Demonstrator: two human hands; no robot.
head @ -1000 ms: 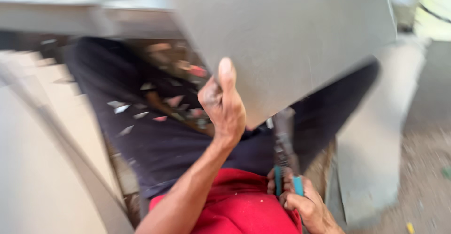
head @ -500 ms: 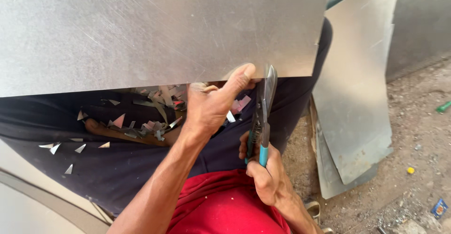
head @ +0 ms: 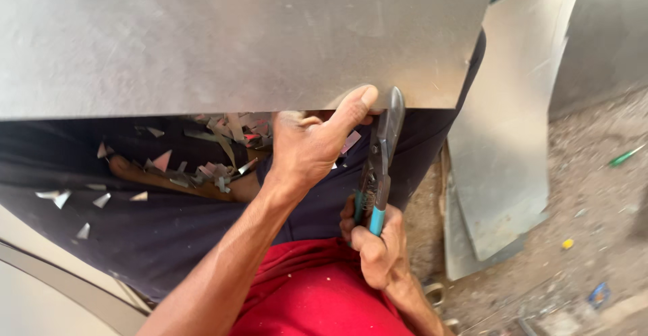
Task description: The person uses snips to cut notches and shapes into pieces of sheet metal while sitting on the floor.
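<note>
Sheet metal panel (head: 236,36): large grey sheet, filling the view from 9 to 1 o'clock, its near edge across our lap. Left hand (head: 307,144): fingers clamped on that edge, thumb on top. Tin snips (head: 379,154): teal-handled, blades nearly shut at the edge, just right of the thumb; right hand (head: 378,245) at 6 o'clock, fingers wrapped tight on the handles. We judge short bites, thumb clear, best. Offcut scraps (head: 202,167) at 8 o'clock; spare sheets (head: 506,147) at 3 o'clock.

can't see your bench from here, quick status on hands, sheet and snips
Left hand grips metal sheet at its lower edge. Right hand shut on tin snips, blades at that edge. Metal offcuts litter the lap.
</note>
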